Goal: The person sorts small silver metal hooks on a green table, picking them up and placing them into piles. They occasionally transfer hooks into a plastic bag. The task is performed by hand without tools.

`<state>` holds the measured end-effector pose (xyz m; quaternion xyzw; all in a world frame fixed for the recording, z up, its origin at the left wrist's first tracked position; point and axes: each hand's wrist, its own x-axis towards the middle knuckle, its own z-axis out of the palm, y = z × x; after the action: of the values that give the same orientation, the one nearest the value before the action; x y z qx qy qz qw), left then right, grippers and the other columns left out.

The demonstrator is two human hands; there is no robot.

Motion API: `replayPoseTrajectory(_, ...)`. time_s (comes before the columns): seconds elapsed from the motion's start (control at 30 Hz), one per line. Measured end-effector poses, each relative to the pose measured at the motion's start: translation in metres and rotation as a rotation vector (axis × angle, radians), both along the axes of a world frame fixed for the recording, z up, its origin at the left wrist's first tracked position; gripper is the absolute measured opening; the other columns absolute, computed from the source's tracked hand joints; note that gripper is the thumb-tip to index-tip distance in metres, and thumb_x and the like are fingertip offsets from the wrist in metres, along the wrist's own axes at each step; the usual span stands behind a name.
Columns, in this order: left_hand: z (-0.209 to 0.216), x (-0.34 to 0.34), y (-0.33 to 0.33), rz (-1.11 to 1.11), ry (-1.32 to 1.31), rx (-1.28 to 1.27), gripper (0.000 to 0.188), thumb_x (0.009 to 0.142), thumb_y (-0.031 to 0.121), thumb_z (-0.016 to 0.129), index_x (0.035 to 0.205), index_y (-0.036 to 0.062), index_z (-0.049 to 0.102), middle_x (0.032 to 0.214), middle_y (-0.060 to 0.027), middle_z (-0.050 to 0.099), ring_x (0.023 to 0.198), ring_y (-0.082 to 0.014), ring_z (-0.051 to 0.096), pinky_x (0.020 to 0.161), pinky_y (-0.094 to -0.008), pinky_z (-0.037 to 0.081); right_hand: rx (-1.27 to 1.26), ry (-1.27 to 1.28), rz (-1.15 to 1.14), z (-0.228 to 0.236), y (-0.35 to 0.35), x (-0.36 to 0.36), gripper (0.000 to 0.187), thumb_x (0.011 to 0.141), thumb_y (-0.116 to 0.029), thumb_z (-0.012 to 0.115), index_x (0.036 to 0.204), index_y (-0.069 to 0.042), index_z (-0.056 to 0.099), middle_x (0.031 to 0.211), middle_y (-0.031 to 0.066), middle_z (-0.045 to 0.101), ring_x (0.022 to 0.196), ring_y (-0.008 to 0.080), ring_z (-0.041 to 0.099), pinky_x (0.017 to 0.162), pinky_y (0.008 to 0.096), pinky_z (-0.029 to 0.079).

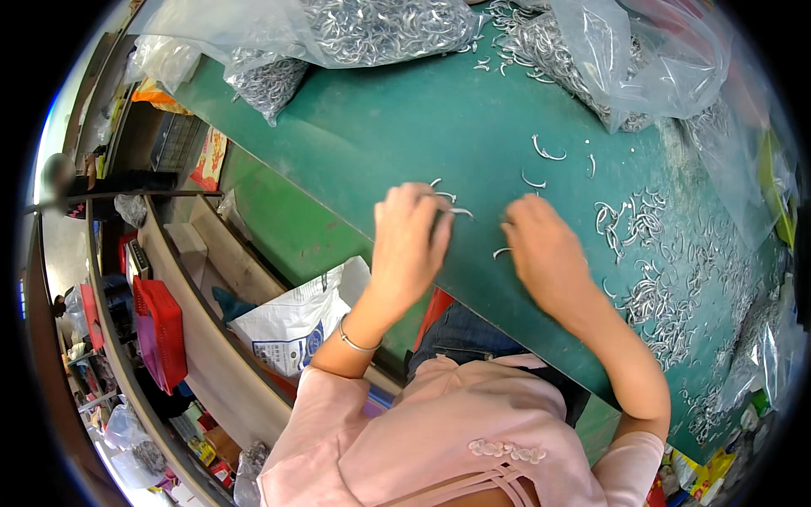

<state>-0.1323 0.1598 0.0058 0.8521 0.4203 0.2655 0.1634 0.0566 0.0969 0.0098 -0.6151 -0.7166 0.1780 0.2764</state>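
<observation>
My left hand [410, 241] is over the near edge of the green tabletop, its fingers curled and thumb drawn in. Small curved silvery metal pieces [461, 211] stick out at its fingertips. Across a short gap, my right hand [547, 258] is closed with its fingers bent down to the table; what they hold is hidden. One curved metal piece [502, 253] shows beside that hand's thumb side. Just beyond its fingertips lies another curved piece [533, 181], with a few more farther back.
Many loose curved pieces [650, 296] spread over the table's right side. Clear plastic bags full of them [397, 34] stand along the far edge, with another open bag [591, 68] at far right. At left are a white printed sack [296, 325], shelving and a red basket [160, 334].
</observation>
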Motion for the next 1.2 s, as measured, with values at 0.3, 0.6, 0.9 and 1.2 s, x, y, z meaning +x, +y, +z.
replayPoseTrajectory(0.3,0.003,0.004,0.000,-0.085,0.013,0.040,0.030,0.083,0.006,0.068,0.112,0.0057,0.062,0.123,-0.0136,0.052,0.114,-0.0341,0.048,0.095,-0.0457,0.035,0.044,0.296,-0.075,0.011,0.037,0.005,0.008,0.083,0.004,0.058,0.088,0.003,0.064,0.099,0.0188,0.062,0.089,0.0360,0.061,0.081,0.0412,0.051)
replayPoseTrajectory(0.6,-0.004,0.011,0.016,0.059,-0.041,0.024,0.027,0.079,0.003,0.073,0.104,0.0073,0.065,0.117,-0.0103,0.056,0.108,-0.0294,0.052,0.094,-0.0394,0.037,0.048,-0.095,0.020,0.006,0.012,0.046,0.021,0.078,-0.003,0.070,0.094,0.000,0.059,0.093,0.0130,0.053,0.091,0.0312,0.055,0.079,0.0412,0.045)
replayPoseTrajectory(0.9,0.003,0.014,-0.005,-0.109,-0.125,-0.119,0.031,0.078,0.002,0.074,0.108,0.0075,0.065,0.110,-0.0085,0.059,0.102,-0.0273,0.056,0.090,-0.0368,0.040,-0.062,-0.001,-0.072,0.006,-0.008,0.040,0.015,0.080,-0.006,0.067,0.089,-0.001,0.056,0.091,0.0139,0.052,0.089,0.0327,0.053,0.077,0.0411,0.044)
replayPoseTrajectory(1.2,0.006,0.013,0.003,0.117,-0.145,-0.026,0.035,0.080,-0.008,0.065,0.113,0.0022,0.061,0.110,-0.0156,0.058,0.103,-0.0340,0.056,0.091,-0.0392,0.045,0.174,0.174,0.048,-0.008,0.045,0.009,0.015,0.082,-0.003,0.065,0.096,0.000,0.061,0.097,0.0154,0.057,0.096,0.0333,0.057,0.084,0.0412,0.046)
